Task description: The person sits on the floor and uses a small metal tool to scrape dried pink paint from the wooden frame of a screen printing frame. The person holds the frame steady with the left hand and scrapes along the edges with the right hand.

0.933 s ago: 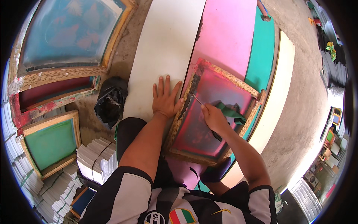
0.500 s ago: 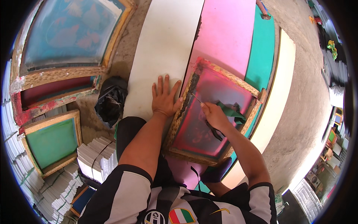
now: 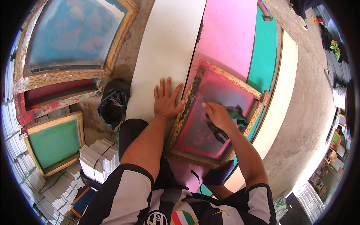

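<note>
Striped sleeves (image 3: 125, 191) nearest. Framed screen (image 3: 195, 127) lies tilted in front of the body, pinkish mesh in a stained wooden frame. Left hand (image 3: 166, 103) flat on the white board (image 3: 165, 45), just left of the framed screen; fingers spread wide, holding nothing, thumb at the frame's edge. Probably a brace for leaning weight.

Right hand (image 3: 218, 115) over the framed screen, fingers closed around a thin tool (image 3: 198, 99), metal shaft aimed at the dark inner edge of the left rail; low angle probably gives control there. Contact at tip: can't tell. Black handles (image 3: 217, 134) stick out below the palm; same tool or another, can't tell. Dark green scrap (image 3: 240, 117) by that hand, on the framed screen's right side.

Desk: long boards, pink one (image 3: 225, 41) under the framed screen, teal (image 3: 263, 52) then cream (image 3: 279, 93) to its right. Left of the framed screen: black plastic bag (image 3: 113, 103), tied paper stack (image 3: 99, 159), green screen (image 3: 55, 144), blue screen (image 3: 75, 39) further off. Beyond, right: bare concrete floor (image 3: 300, 108), blurry clutter at the rim.
</note>
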`<action>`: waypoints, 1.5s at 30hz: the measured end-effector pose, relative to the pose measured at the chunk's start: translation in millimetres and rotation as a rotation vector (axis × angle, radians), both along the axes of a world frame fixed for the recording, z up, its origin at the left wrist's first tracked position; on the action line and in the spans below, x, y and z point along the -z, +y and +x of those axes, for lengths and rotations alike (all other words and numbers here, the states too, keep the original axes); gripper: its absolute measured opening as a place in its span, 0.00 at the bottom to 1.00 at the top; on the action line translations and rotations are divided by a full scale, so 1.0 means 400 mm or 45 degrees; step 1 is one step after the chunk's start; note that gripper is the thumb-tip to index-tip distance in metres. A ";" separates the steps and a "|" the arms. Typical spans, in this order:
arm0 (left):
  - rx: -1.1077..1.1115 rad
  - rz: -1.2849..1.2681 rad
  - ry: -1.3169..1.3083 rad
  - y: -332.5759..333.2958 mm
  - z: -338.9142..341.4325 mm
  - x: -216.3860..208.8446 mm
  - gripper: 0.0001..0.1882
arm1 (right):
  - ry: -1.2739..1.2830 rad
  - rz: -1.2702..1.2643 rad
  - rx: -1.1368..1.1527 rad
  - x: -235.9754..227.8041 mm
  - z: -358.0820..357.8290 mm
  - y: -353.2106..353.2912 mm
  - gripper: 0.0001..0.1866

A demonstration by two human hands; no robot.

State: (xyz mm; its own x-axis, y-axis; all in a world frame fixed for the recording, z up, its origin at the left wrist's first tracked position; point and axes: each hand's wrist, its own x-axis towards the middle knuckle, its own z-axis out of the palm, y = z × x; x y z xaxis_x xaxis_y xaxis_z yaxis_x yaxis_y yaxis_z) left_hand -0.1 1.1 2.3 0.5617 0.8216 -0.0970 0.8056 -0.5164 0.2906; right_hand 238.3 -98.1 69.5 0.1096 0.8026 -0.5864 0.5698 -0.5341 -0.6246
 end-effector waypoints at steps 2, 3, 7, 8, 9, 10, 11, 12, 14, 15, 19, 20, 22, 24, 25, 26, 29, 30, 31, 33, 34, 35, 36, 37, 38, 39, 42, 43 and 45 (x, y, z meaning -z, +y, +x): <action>0.001 0.001 -0.008 0.001 0.002 -0.002 0.37 | -0.017 0.020 0.025 0.001 -0.003 -0.006 0.26; 0.004 0.006 -0.008 0.000 0.005 -0.003 0.37 | 0.156 -0.076 0.126 0.016 0.001 -0.009 0.27; -0.006 -0.002 -0.003 -0.001 -0.001 -0.002 0.36 | 0.998 -0.837 0.712 -0.044 0.006 0.019 0.26; -0.005 -0.011 -0.008 0.000 0.000 -0.003 0.37 | 0.991 -0.811 0.709 -0.043 0.003 0.014 0.25; -0.004 -0.020 -0.012 0.001 0.001 -0.004 0.37 | 0.983 -0.784 0.705 -0.039 -0.002 0.002 0.24; -0.003 -0.028 -0.016 0.001 0.002 -0.004 0.37 | 0.976 -0.758 0.701 -0.035 -0.008 -0.013 0.23; 0.000 -0.026 -0.029 0.002 0.004 -0.003 0.37 | 0.711 -0.528 0.602 -0.031 -0.022 -0.033 0.21; 0.000 -0.022 -0.039 0.001 0.006 -0.002 0.37 | 0.449 -0.299 0.495 -0.027 -0.044 -0.055 0.20; -0.005 -0.020 -0.047 0.000 0.004 -0.002 0.37 | 0.102 -0.048 0.315 -0.035 -0.067 -0.068 0.18; -0.009 -0.022 -0.047 0.001 0.003 -0.004 0.37 | 0.016 -0.022 0.246 -0.061 -0.072 -0.062 0.17; -0.009 -0.011 -0.044 0.002 -0.001 -0.004 0.37 | -0.281 -0.046 0.115 -0.136 -0.093 -0.034 0.14; -0.008 -0.013 -0.043 0.002 0.002 -0.004 0.37 | -0.318 -0.012 0.114 -0.135 -0.096 -0.038 0.14; -0.009 -0.016 -0.039 0.001 0.005 -0.004 0.36 | -0.390 0.056 0.109 -0.126 -0.103 -0.050 0.14; -0.009 -0.009 -0.036 0.001 0.006 -0.001 0.36 | -0.424 0.056 0.068 -0.124 -0.109 -0.051 0.15; -0.010 -0.006 -0.035 0.001 0.007 0.001 0.36 | -0.440 0.056 0.047 -0.124 -0.110 -0.052 0.15; -0.010 -0.008 -0.038 0.002 0.006 -0.001 0.36 | -0.437 0.043 0.032 -0.122 -0.110 -0.051 0.15; -0.012 -0.020 -0.050 0.003 0.004 -0.006 0.36 | -0.435 0.004 -0.013 -0.114 -0.110 -0.045 0.16; -0.013 -0.028 -0.056 0.003 0.004 -0.008 0.36 | -0.440 -0.008 -0.027 -0.111 -0.111 -0.044 0.16; -0.015 -0.037 -0.061 0.003 0.004 -0.009 0.36 | -0.444 -0.020 -0.041 -0.110 -0.112 -0.043 0.16; -0.010 -0.026 -0.066 0.003 0.003 -0.003 0.36 | -0.484 -0.099 -0.097 -0.122 -0.115 -0.031 0.16; -0.007 -0.021 -0.068 0.002 0.003 -0.001 0.37 | -0.504 -0.138 -0.124 -0.132 -0.117 -0.022 0.16; -0.010 -0.029 -0.078 0.002 0.002 -0.003 0.36 | -0.536 -0.166 -0.156 -0.145 -0.123 -0.013 0.16; -0.013 -0.038 -0.088 0.001 0.002 -0.005 0.35 | -0.567 -0.194 -0.188 -0.160 -0.130 -0.002 0.16; -0.015 -0.046 -0.098 0.001 0.000 -0.007 0.34 | -0.598 -0.222 -0.219 -0.167 -0.135 0.006 0.16; -0.005 -0.037 -0.091 -0.001 0.001 -0.013 0.33 | -0.597 -0.213 -0.222 -0.167 -0.137 0.005 0.15; 0.005 -0.028 -0.084 -0.001 0.002 -0.019 0.32 | -0.597 -0.203 -0.224 -0.164 -0.138 0.004 0.15; 0.031 -0.043 -0.110 0.005 0.001 -0.030 0.28 | -0.597 -0.291 -0.260 -0.179 -0.146 0.034 0.16; 0.039 -0.055 -0.127 0.002 -0.002 -0.032 0.27 | -0.597 -0.339 -0.277 -0.188 -0.149 0.041 0.17; -0.005 -0.123 -0.172 -0.008 0.003 -0.031 0.26 | -0.614 -0.303 -0.236 -0.172 -0.155 0.033 0.17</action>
